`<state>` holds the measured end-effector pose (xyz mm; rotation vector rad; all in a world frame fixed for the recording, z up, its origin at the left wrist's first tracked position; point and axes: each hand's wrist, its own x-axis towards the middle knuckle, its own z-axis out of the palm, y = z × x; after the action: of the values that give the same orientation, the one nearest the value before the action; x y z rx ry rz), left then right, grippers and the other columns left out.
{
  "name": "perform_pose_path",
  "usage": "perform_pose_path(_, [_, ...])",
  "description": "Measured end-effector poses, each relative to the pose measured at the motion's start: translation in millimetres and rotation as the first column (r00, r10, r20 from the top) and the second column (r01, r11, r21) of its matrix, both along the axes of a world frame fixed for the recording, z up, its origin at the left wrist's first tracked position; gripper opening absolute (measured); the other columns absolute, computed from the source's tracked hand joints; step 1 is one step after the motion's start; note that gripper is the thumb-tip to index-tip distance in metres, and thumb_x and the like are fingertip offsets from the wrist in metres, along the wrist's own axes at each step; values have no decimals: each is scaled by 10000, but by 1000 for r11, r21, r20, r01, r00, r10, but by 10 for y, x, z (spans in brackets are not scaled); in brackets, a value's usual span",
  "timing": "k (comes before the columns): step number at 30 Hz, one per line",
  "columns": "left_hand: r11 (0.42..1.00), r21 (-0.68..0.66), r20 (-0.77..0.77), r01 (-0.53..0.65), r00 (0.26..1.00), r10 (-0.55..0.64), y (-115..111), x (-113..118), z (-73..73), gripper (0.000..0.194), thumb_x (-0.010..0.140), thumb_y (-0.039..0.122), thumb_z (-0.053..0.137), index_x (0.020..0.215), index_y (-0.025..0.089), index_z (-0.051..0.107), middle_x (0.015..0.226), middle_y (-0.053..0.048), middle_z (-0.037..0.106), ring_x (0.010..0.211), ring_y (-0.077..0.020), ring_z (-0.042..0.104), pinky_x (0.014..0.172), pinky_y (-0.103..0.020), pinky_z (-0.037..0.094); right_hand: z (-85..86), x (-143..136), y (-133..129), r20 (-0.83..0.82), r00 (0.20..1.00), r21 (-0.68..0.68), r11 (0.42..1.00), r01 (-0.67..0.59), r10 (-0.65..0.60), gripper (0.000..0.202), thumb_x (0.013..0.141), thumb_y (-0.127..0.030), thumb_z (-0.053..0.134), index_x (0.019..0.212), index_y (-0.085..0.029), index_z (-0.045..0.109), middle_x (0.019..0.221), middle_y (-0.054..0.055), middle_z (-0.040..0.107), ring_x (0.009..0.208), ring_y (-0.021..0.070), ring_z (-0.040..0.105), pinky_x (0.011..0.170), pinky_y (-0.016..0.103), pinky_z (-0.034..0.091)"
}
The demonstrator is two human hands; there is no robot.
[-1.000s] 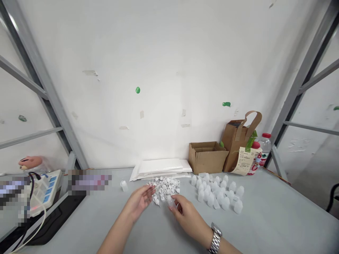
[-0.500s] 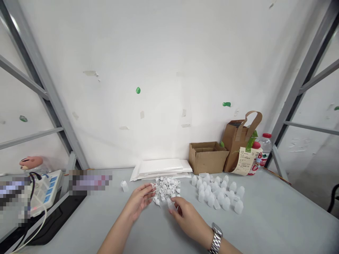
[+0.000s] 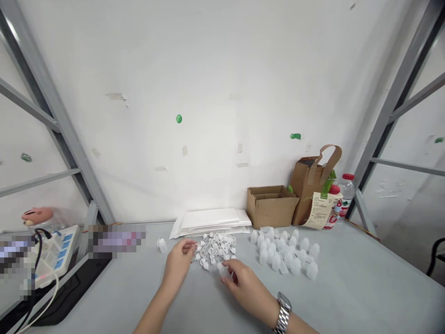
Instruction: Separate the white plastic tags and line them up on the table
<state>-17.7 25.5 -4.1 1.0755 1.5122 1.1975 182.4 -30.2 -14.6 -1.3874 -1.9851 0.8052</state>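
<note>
1. Clock places are from the caps (image 3: 216, 248), with 12 pointing to the wall.
2. The right forearm comes in from 4 o'clock, a watch (image 3: 283, 313) on its wrist. The right hand (image 3: 243, 282) is low over the table (image 3: 201, 308), its bent fingers pointing toward 10.
3. Its thumb and forefinger pinch a small white bottle (image 3: 224, 271), tilted, at 5 o'clock, near the caps.
4. The left forearm rises from 7 o'clock. The left hand (image 3: 178, 260), at 8, has its fingers curled at the edge of the caps; whether they grasp one, I cannot tell.
5. More bottles (image 3: 283, 250) lie at 3 o'clock; a lone bottle (image 3: 162, 246) is at 9.
6. Farther, envelopes (image 3: 212, 220) lie at 12, a box (image 3: 273, 211) at 1 to 2.
</note>
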Motion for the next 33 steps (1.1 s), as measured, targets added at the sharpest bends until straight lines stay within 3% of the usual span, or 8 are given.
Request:
perform_pose_path(7, [991, -50, 78, 121, 990, -117, -36, -12, 23, 263, 555, 326, 721, 726, 158, 612, 718, -49, 702, 671, -195, 669, 570, -262, 501, 11, 2, 3, 23, 1000, 16, 1000, -15, 15, 268, 792, -251, 478, 1040, -202, 569, 926, 52, 626, 780, 175, 571, 682, 245, 398])
perform_pose_path(13, [987, -82, 371, 138, 924, -98, -82, -3, 100, 215, 668, 151, 675, 870, 147, 604, 870, -95, 713, 801, -200, 682, 712, -270, 540, 4, -2, -8, 35, 999, 19, 1000, -22, 22, 260, 799, -246, 473, 1038, -203, 569, 940, 52, 622, 793, 170, 571, 695, 239, 393])
perform_pose_path(19, [988, -76, 463, 136, 882, -86, -67, 0, 96, 143, 717, 27, 578, 801, 125, 641, 857, -96, 721, 903, -187, 658, 831, -246, 513, 9, -1, -15, 49, 998, 25, 999, -30, 29, 256, 799, -231, 477, 1035, -196, 570, 948, 55, 624, 797, 167, 567, 701, 236, 389])
perform_pose_path(23, [991, -67, 481, 119, 874, -72, -59, 11, 75, 93, 734, 55, 588, 772, 117, 645, 837, -94, 721, 860, -174, 668, 795, -231, 528, 19, 1, -17, 59, 998, 17, 999, -39, 38, 252, 803, -234, 474, 1031, -191, 571, 956, 58, 622, 807, 169, 565, 705, 235, 384])
perform_pose_path(29, [997, -73, 407, 37, 913, -4, -76, 42, 71, 134, 676, 94, 664, 797, 143, 633, 697, -38, 704, 602, -124, 653, 635, -238, 548, 4, 5, -3, 48, 998, 10, 999, -45, 44, 250, 803, -235, 479, 1031, -190, 573, 981, 65, 617, 837, 177, 564, 722, 238, 380])
perform_pose_path(33, [994, -11, 274, 110, 956, -103, -81, 37, 83, 251, 619, 198, 706, 863, 174, 654, 717, -25, 697, 595, -133, 638, 554, -224, 517, -12, 4, 6, 43, 998, 20, 999, -42, 42, 249, 793, -219, 491, 1026, -188, 573, 956, 64, 620, 831, 183, 565, 726, 250, 384])
